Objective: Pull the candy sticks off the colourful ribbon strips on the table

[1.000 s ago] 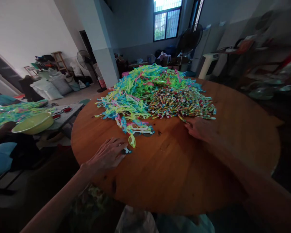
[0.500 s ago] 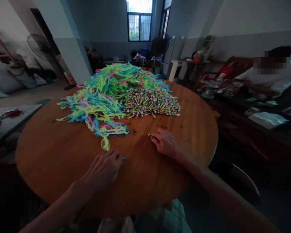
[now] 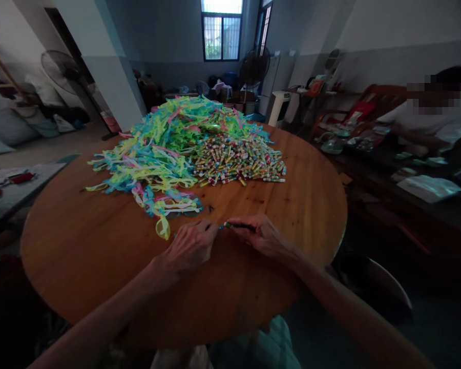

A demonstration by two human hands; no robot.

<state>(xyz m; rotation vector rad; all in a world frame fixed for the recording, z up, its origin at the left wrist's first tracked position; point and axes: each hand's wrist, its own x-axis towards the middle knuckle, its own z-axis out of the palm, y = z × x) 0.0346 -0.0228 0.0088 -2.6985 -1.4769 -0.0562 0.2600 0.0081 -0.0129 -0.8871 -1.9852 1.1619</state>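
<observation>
Near the middle of the round table, my left hand (image 3: 194, 242) is closed, a small blue plastic tip (image 3: 221, 227) sticking out from its fingers. Most of that blue piece is hidden in the hand. Facing it, my right hand (image 3: 260, 234) pinches a short patterned tube (image 3: 228, 225) between thumb and fingers. The tube's end and the blue tip meet or nearly meet; I cannot tell whether one is inside the other. Beyond my hands lies a heap of similar patterned tubes (image 3: 242, 159), beside a larger heap of blue, yellow, green and pink plastic pieces (image 3: 157, 143).
A yellow looped plastic piece (image 3: 162, 227) lies just beyond my left hand on the wooden table (image 3: 80, 256). Another person (image 3: 430, 120) sits at a dark table on the right. Standing fans (image 3: 253, 69) and a pillar (image 3: 103, 66) are farther back.
My left hand has moved right and away from me, bringing the blue tip up to the tube. The right hand has shifted slightly and turned, still pinching the tube.
</observation>
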